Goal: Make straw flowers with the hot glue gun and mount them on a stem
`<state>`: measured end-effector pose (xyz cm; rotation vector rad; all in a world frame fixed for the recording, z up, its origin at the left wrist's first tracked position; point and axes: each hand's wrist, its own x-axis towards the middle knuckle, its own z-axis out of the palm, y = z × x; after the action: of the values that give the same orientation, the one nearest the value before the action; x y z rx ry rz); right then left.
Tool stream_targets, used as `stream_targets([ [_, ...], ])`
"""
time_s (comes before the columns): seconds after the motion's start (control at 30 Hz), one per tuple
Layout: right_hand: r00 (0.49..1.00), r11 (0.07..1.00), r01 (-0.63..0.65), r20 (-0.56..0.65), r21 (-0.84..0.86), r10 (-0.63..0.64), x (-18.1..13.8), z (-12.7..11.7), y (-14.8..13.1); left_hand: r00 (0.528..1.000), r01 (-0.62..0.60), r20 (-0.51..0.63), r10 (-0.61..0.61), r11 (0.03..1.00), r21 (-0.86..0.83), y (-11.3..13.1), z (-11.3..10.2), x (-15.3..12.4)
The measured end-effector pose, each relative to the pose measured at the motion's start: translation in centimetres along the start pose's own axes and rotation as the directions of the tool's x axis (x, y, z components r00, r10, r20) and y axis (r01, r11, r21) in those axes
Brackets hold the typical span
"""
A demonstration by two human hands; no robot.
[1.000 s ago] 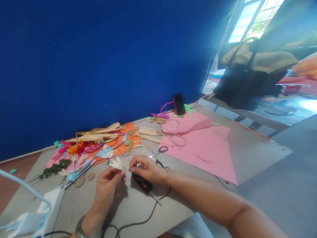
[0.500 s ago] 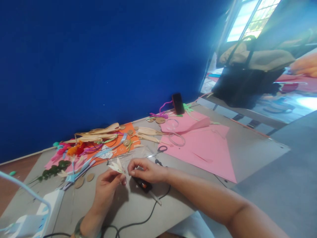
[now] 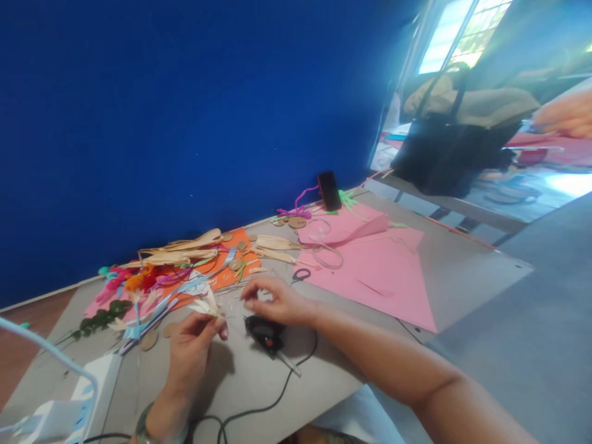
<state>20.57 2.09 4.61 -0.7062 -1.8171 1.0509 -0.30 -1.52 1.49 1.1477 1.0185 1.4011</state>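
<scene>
"Pinching a pale, papery flower (image 3: 208,304) between thumb and fingertips, the left hand (image 3: 190,346) holds it just left of lower centre, as I see it from my remote post."

"And the right hand (image 3: 280,300)? I make out bent fingers near the black glue gun (image 3: 263,336)."

"Thumb and forefinger nearly meet, but I cannot tell from here whether anything thin lies between them, or whether the hand touches the gun."

"How far along does the work look?"

"Partway, I judge: the petals are gathered at one end, though my view is too blurred to show whether the base is finished. Beige strips (image 3: 178,254) and wooden discs (image 3: 148,340) lie loose left of centre, apparently unused."

"Where do I have room?"

"Chiefly on the bare tabletop (image 3: 476,262) at centre right, beyond the pink paper (image 3: 393,265). The blue wall (image 3: 185,123) closes off the far side, and a power strip (image 3: 99,379) crowds the lower left. I also note the dark cord (image 3: 250,411) curving through lower centre, and the table's near edge slanting under the right forearm (image 3: 383,364)."
</scene>
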Motion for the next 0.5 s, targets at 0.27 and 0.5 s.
stream_targets([
  [0.27,0.739,0.999,-0.014,-0.673,-0.04,-0.017,2.4,-6.7,-2.7,0.92,-0.207,-0.31,0.241,0.968,0.14,1.7,-1.4,2.5],
  [0.5,0.959,0.866,-0.062,0.21,-0.496,0.189,4.4,0.0,1.3,0.871,-0.155,-0.457,0.18,0.984,0.092,0.4,-2.3,4.1],
])
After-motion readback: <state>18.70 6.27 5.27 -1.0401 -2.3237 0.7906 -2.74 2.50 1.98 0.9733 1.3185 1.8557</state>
